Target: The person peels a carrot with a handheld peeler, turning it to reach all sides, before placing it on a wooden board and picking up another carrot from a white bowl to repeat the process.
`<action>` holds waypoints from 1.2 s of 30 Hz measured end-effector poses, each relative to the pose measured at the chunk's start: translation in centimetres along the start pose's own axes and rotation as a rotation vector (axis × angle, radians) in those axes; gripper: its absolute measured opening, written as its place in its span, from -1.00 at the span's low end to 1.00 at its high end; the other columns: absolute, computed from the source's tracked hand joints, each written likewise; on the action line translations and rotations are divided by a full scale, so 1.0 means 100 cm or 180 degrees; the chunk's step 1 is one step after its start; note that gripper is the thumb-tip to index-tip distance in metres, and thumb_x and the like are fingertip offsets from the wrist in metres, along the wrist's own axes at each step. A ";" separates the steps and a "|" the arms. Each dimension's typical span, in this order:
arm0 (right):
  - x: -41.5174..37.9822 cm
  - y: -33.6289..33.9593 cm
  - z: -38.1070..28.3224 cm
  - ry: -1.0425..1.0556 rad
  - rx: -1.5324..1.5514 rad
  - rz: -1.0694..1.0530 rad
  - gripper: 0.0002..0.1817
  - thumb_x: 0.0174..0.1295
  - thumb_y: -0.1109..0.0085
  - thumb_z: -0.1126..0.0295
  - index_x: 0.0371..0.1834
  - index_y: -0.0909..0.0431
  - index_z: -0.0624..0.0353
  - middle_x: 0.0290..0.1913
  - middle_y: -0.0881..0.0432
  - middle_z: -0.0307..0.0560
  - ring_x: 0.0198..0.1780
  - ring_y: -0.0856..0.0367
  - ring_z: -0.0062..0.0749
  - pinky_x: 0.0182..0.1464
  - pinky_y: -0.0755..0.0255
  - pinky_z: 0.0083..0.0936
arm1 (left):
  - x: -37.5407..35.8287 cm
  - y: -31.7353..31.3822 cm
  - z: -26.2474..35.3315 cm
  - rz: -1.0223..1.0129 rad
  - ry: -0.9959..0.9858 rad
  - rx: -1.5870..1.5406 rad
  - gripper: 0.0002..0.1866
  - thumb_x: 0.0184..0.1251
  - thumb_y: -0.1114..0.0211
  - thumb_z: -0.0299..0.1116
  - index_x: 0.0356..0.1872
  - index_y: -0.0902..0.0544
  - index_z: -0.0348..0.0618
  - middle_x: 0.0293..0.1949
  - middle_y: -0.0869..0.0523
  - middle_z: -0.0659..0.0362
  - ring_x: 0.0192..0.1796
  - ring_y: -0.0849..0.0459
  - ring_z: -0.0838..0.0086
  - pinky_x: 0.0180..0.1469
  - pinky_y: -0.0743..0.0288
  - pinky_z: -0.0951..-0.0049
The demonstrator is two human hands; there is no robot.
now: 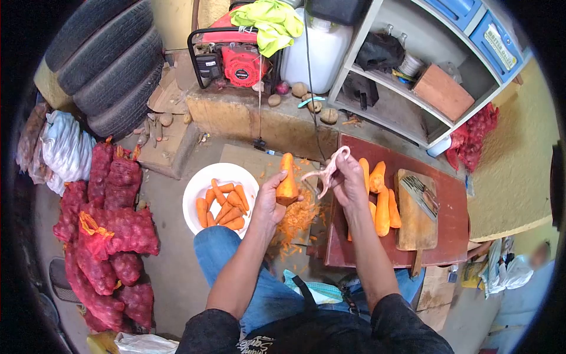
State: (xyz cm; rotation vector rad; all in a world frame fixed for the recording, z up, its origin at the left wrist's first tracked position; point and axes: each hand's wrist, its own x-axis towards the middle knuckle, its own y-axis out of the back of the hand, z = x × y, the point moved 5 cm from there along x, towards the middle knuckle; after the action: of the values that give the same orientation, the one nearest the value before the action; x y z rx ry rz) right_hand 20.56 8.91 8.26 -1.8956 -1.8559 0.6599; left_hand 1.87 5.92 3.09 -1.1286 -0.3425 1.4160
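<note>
Carrot (pixel 288 177) stands nearly upright in the left hand (pixel 270 200), fingers closed around its lower half, tip pointing away from the body. Just to its right, the right hand (pixel 348 180) grips a pale peeler (pixel 326 171), blade near the carrot's side. It looks bright orange and smooth, above scattered peelings (pixel 295 221).

Concrete floor (pixel 171 259), stacked tyres (pixel 112 59), red generator (pixel 236 56), grey shelving (pixel 413 88), yellow wall (pixel 513 159).
</note>
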 end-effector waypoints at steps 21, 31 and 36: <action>0.062 0.033 -0.011 0.0320 -0.0321 0.0082 -0.91 0.46 -0.14 0.39 -0.20 -0.50 0.14 -0.38 -0.62 -0.20 -0.45 -0.62 -0.55 -0.44 -0.52 -0.59 | 0.004 0.007 -0.003 -0.0065 0.0047 0.0177 -0.61 0.52 -0.17 -0.09 0.07 -0.55 -0.22 -0.37 -0.70 0.09 -0.43 -0.71 0.30 -0.52 -0.60 0.23; 0.056 0.020 0.009 0.0402 -0.0502 -0.0087 -0.80 0.46 -0.20 0.25 -0.24 -0.47 0.13 -0.44 -0.62 -0.18 -0.54 -0.57 -0.55 -0.51 -0.46 -0.61 | -0.002 0.001 -0.015 -0.0532 0.0303 0.0445 -0.66 0.53 -0.16 -0.11 0.00 -0.58 -0.20 -0.35 -0.68 0.09 -0.45 -0.70 0.33 -0.54 -0.60 0.26; 0.050 0.022 -0.017 0.0711 -0.0684 0.0181 -0.83 0.49 -0.12 0.28 -0.21 -0.46 0.13 -0.45 -0.64 -0.15 -0.59 -0.57 -0.54 -0.57 -0.41 -0.66 | 0.001 0.011 -0.011 -0.0254 0.0337 0.0228 -0.63 0.52 -0.14 -0.07 0.02 -0.57 -0.18 -0.35 -0.68 0.09 -0.42 -0.71 0.30 -0.53 -0.61 0.22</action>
State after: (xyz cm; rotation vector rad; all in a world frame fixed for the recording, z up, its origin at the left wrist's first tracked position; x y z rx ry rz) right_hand 23.34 13.89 8.05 -2.0672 -1.7945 0.2595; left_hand 2.09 5.36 1.70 -1.1149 -0.2568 1.2838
